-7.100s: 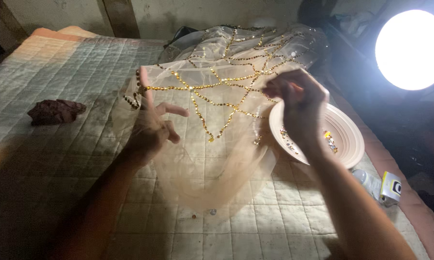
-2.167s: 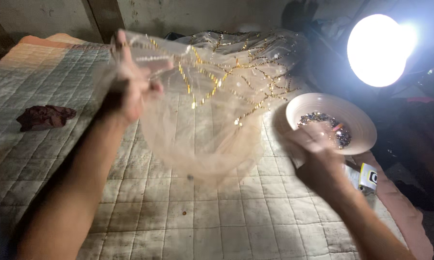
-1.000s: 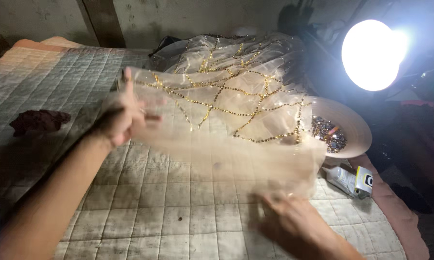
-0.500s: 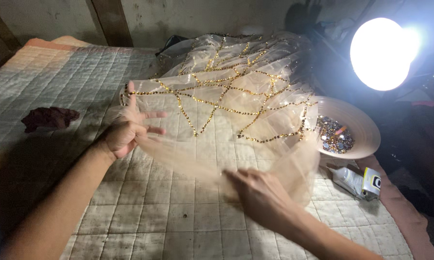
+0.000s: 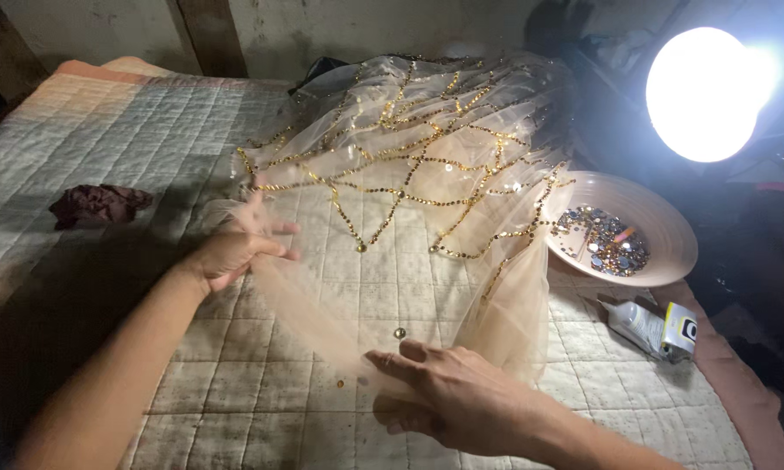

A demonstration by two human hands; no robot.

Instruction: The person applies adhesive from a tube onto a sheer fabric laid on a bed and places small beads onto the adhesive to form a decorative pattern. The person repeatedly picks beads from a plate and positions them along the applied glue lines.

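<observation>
A person's two bare arms reach over a bed covered by a pale quilted mattress pad point(image 5: 261, 383). Spread between the hands is a sheer peach net fabric point(image 5: 383, 200), crossed by lines of gold sequins and beads that form a web pattern. Its far part lies heaped toward the wall; its near edge sags in a loose curve just above the quilt.

The left hand point(image 5: 231, 248) sits at the left edge of the net. Its fingers point(image 5: 270, 228) are partly spread, with the thin cloth draped over and around them; the thumb and forefinger seem to pinch the edge, though the gauze blurs the exact grip.

The right hand point(image 5: 448, 396) lies low near the bottom of the view, palm down, its fingers narrowed together and pointing left. The lowest fold of the net runs to the fingertips and appears pinched there, against the quilt.

A small round bead point(image 5: 400, 332) rests on the quilt just beyond the right hand's fingers.

To the right stands a shallow pink bowl point(image 5: 662, 235) of loose sequins, touched by the net's edge. Nearer lies a glue tube point(image 5: 649, 326). A bright lamp point(image 5: 709, 91) glares at the upper right. A dark crumpled cloth point(image 5: 100, 204) lies well apart on the left.
</observation>
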